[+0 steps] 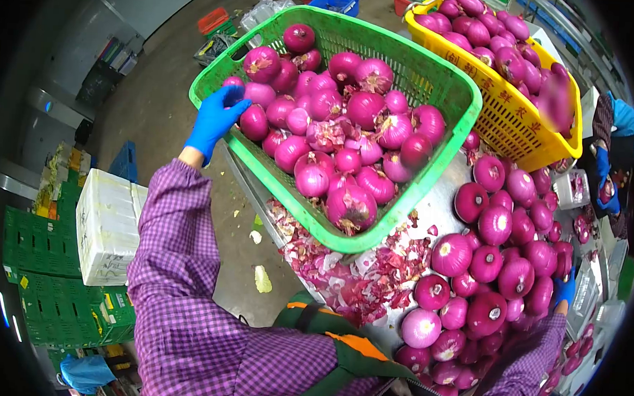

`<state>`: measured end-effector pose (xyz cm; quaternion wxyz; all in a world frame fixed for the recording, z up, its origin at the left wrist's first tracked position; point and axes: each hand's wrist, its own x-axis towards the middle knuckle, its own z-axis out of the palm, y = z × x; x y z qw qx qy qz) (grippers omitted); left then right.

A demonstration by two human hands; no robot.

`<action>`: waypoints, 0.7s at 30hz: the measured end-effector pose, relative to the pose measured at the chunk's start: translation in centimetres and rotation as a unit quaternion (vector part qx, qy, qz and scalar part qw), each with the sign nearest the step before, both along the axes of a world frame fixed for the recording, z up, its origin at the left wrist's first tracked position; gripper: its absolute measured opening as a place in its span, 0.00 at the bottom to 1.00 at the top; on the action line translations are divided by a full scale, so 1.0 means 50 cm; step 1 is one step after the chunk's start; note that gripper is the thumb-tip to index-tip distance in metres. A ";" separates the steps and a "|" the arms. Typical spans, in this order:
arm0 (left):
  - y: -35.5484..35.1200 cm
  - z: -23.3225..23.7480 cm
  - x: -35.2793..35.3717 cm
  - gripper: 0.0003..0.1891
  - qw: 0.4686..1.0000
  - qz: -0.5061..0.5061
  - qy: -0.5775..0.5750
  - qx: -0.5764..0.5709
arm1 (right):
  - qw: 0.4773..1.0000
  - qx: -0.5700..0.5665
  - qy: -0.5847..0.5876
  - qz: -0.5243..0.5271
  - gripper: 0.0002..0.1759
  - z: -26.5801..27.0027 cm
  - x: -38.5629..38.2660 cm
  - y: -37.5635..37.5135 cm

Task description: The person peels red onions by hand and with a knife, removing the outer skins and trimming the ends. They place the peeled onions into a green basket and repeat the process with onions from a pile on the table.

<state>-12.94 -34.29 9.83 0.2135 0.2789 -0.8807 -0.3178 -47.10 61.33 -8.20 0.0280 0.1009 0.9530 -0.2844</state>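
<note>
My left hand (216, 121), in a blue glove, reaches over the left rim of a green plastic basket (315, 230). Its thumb and fingers are apart, right beside the red onions (254, 122) inside. Loose papery skins lie among these onions. On the right, my blue-gloved right hand (565, 288) is at the far side of a large pile of peeled red onions (487, 313) on the metal table (441, 196). Onions and the sleeve hide most of that hand, so I cannot tell what its fingers hold.
Shed onion skins (370, 285) cover the table below the basket. A yellow crate (508, 111) full of onions stands at the back right. A co-worker's gloved hand (605, 179) is at the far right. White foam boxes (107, 228) and green crates (60, 236) stand left.
</note>
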 end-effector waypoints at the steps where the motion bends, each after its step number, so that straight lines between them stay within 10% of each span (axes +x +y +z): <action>1: -0.024 0.002 -0.023 0.24 1.000 0.002 0.003 -0.001 | 0.998 -0.036 -0.040 -0.021 0.44 -0.007 0.005 0.006; 8: -0.190 -0.042 -0.220 0.48 0.968 -0.019 -0.115 -0.222 | 0.995 -0.057 0.074 0.020 0.27 0.054 0.093 -0.033; 15: -0.236 -0.072 -0.305 0.59 0.905 0.008 -0.286 -0.316 | 0.931 -0.351 -0.099 0.017 0.16 0.333 0.440 -0.639; 21: -0.224 -0.033 -0.270 0.54 0.961 0.049 -0.068 -0.262 | 0.870 -0.432 -0.186 0.150 0.17 0.297 0.504 -0.864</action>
